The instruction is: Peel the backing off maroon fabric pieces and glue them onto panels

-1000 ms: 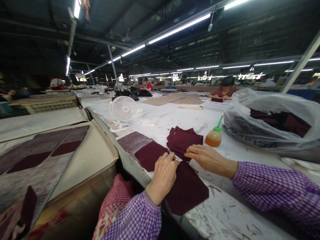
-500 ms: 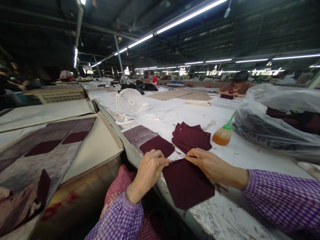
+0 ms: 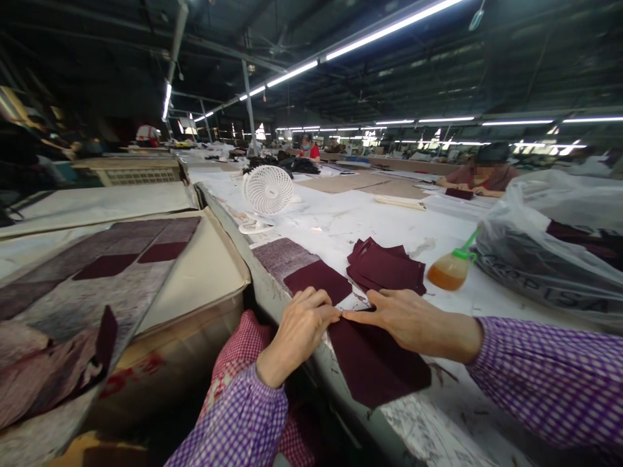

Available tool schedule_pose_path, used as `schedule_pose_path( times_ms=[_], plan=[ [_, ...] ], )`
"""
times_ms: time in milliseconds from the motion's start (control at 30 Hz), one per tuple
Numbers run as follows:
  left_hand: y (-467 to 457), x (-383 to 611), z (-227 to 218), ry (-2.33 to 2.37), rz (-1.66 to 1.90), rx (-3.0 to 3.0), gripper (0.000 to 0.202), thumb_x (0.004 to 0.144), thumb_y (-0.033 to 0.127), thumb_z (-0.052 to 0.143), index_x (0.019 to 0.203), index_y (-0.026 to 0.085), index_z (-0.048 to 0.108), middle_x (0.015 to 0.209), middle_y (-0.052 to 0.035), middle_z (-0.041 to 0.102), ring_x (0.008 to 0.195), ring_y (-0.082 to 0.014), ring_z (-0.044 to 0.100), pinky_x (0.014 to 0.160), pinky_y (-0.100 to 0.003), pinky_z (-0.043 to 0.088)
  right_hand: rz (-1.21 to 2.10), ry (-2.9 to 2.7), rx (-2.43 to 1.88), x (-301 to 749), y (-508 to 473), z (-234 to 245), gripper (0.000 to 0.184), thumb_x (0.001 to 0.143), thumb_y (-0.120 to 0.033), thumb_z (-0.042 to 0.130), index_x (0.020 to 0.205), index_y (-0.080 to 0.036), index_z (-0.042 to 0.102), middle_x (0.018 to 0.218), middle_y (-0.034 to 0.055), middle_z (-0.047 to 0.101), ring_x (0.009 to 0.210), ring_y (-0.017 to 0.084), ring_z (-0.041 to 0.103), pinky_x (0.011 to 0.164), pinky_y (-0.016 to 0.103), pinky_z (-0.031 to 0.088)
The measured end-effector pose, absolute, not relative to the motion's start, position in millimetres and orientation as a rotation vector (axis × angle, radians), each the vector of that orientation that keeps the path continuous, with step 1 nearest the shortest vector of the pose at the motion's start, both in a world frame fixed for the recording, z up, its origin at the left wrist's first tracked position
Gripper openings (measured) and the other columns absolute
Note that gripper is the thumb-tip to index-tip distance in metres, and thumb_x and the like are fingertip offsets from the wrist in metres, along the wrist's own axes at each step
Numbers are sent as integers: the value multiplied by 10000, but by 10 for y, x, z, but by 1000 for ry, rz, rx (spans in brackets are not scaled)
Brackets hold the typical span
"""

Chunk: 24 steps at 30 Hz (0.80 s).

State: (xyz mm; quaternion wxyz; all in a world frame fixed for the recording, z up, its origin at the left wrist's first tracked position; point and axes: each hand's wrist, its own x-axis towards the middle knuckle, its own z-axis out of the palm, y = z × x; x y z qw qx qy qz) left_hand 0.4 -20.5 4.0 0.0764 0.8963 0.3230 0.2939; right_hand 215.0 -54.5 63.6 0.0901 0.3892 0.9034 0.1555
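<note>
A maroon fabric piece [image 3: 379, 363] with angled lower corners lies at the near edge of the white table. My left hand [image 3: 304, 324] is closed in a pinch at its upper left corner. From the right, my right hand [image 3: 413, 321] grips the upper edge, its thumb stretched left along it until the tip meets my left fingertips. Under the fingers the edge itself is mostly hidden. Just beyond my hands are a stack of maroon fabric pieces [image 3: 387, 264] and a flat panel, part mottled grey [image 3: 280, 254], part maroon [image 3: 318, 280].
A squeeze bottle [image 3: 446, 271] of amber liquid stands beside a clear plastic bag [image 3: 549, 259] of dark fabric. Farther back is a white fan [image 3: 267, 190]. Mottled fabric [image 3: 131, 285] lies on a carton at left. A co-worker [image 3: 479, 172] handles a maroon piece across the table.
My right thumb has slid left along the fabric's upper edge to my left fingertips. My left hand keeps its pinch. The whole view has shifted slightly, with things now farther right.
</note>
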Motion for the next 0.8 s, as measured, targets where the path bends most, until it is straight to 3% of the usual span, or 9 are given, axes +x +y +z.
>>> schedule_pose_path(
  times_ms=[233,433,600,800],
  plan=[
    [-136,-66,25,844,955,2522,256,916,300,469,826,192,682,879,-35,627,823,-153,516,755,-291,406,652,2635,1092,2054,-527,596,620,841,-56,407,1364,-387,373,881,74,587,536,105,498,490,238,239],
    [-126,-193,81,802,965,2365,195,895,261,511,813,171,664,888,-38,658,835,-144,570,786,-276,439,781,2646,1055,1994,-530,552,596,868,-75,390,1386,-364,337,959,112,619,511,97,514,488,233,250],
    [-124,-328,84,830,955,2250,179,876,231,527,774,177,664,1002,-48,666,908,-158,594,863,-308,442,762,2683,1025,1951,-525,575,600,858,-58,389,1378,-355,358,872,89,625,490,90,492,477,242,227],
    [-154,-297,54,825,1025,2231,86,847,185,552,856,184,637,986,-46,650,937,-166,575,867,-319,441,747,2699,983,1908,-502,617,611,846,-47,404,1365,-367,370,790,60,616,466,87,466,457,264,161]
  ],
)
